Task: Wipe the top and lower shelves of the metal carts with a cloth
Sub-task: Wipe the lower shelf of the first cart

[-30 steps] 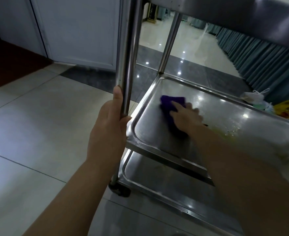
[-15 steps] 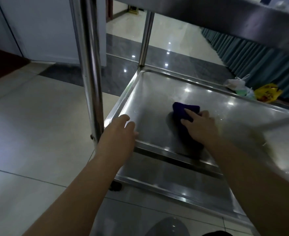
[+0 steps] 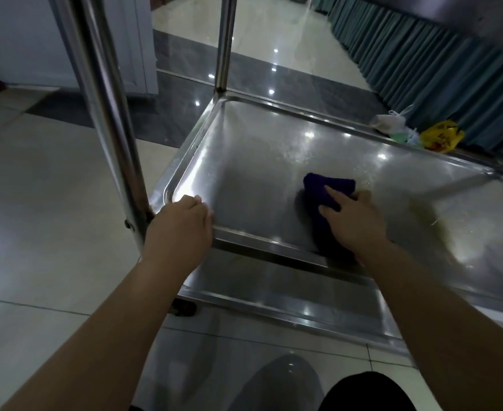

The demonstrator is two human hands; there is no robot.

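Observation:
The metal cart's middle shelf [image 3: 244, 161] is a shiny steel tray with a raised rim, seen from above. A dark purple cloth [image 3: 327, 188] lies on it near the front edge, and my right hand [image 3: 354, 221] presses flat on it with fingers spread. My left hand [image 3: 182, 226] grips the tray's front-left corner rim, just beside the near upright post [image 3: 105, 114]. Below, the lower shelf [image 3: 289, 295] shows under the front rail. The top shelf's underside [image 3: 452, 13] crosses the upper right.
Pale tiled floor lies to the left, with a dark band beyond. A white door or cabinet [image 3: 51, 40] stands at the back left. Plastic bags [image 3: 440, 137], yellow and white, lie on the floor behind the cart by a teal pleated curtain [image 3: 437, 69]. A caster [image 3: 183, 307] sits under the left corner.
My left hand let go of the upright post and moved down to the tray's front-left corner. My right hand slid the cloth from the far left toward the middle front.

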